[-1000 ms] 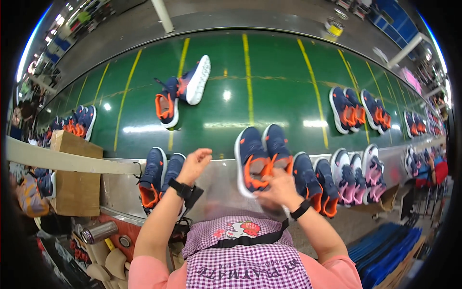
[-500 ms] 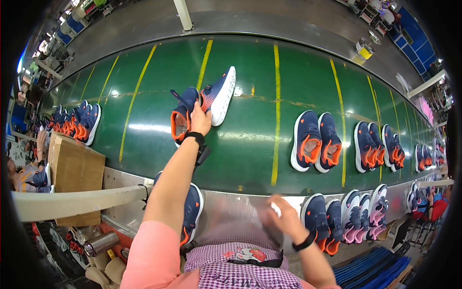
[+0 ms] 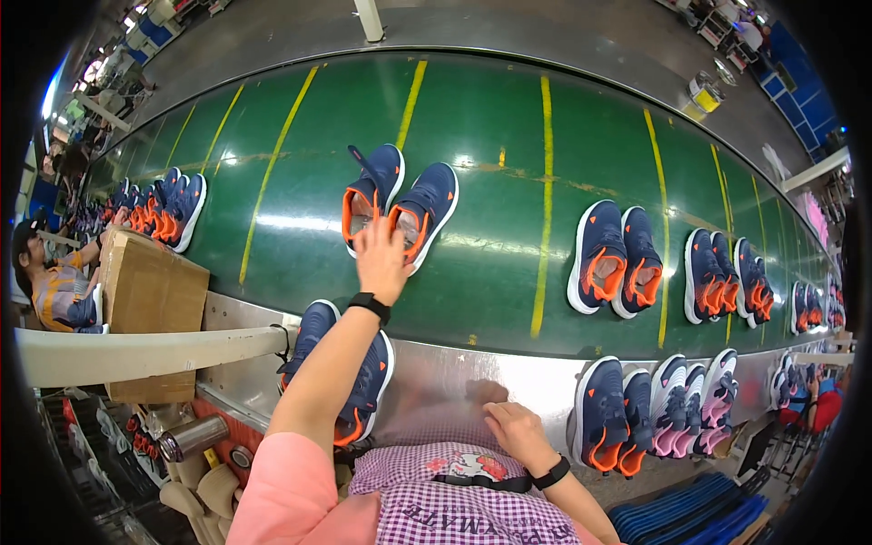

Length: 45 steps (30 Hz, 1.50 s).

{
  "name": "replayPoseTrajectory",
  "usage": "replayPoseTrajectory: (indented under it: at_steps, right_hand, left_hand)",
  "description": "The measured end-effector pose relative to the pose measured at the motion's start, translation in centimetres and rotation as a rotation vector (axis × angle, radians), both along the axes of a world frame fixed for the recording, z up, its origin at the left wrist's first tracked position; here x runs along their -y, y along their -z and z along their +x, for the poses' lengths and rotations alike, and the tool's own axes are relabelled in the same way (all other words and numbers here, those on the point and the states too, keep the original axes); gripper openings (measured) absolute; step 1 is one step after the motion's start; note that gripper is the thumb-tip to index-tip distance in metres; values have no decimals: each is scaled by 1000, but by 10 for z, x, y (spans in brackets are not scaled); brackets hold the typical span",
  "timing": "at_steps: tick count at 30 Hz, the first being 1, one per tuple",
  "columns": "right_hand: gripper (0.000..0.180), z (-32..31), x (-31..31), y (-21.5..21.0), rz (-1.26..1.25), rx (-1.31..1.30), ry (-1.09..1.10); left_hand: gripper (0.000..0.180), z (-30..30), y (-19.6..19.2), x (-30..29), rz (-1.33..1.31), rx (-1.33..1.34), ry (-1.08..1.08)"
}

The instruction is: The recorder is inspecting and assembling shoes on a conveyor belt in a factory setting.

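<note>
Turned off its side, one navy-and-orange sneaker point(image 3: 434, 194) now sits sole-down on the green conveyor belt point(image 3: 490, 295), beyond the near metal ledge point(image 3: 540, 377), right of its mate point(image 3: 385, 171). My left hand point(image 3: 381, 259) spreads its fingers at their heels; whether my half-curled right hand point(image 3: 519, 431) pinches anything, I cannot tell.

Matt, cloth-looking shoe uppers point(image 3: 434, 188) — glossy, smooth belt point(image 3: 490, 282) — shiny metal ledge point(image 3: 543, 374).

Dark lettering point(image 3: 445, 517) on checked apron point(image 3: 389, 467)
</note>
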State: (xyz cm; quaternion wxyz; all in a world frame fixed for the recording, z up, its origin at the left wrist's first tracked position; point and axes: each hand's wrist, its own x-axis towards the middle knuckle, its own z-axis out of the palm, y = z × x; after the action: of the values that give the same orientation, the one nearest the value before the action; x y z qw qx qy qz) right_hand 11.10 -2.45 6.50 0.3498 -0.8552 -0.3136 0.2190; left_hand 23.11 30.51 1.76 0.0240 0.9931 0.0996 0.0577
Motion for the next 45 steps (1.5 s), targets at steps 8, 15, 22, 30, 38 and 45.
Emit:
replayPoseTrajectory:
  at_steps: [8,15,22,30,38,45]
  right_hand:
    - [20,-27,2,-12,-7,-73,-56]
    - [48,-18,-6,-6,142,-411,428]
    - [82,-36,0,9,-21,-462,312]
    - [86,-57,1,27,-32,-322,285]
    - [77,-78,2,18,-137,-268,222]
    - [69,-80,6,21,-154,-322,283]
  left_hand:
    - [58,4,-25,-21,-52,-433,54]
    - [54,-92,-56,98,-350,-358,185]
    - [43,-205,-73,143,-406,-412,217]
    - [40,-240,-83,152,-440,-426,415]
    - [33,-222,-90,185,-272,73,572]
    - [23,-226,-63,177,-449,14,543]
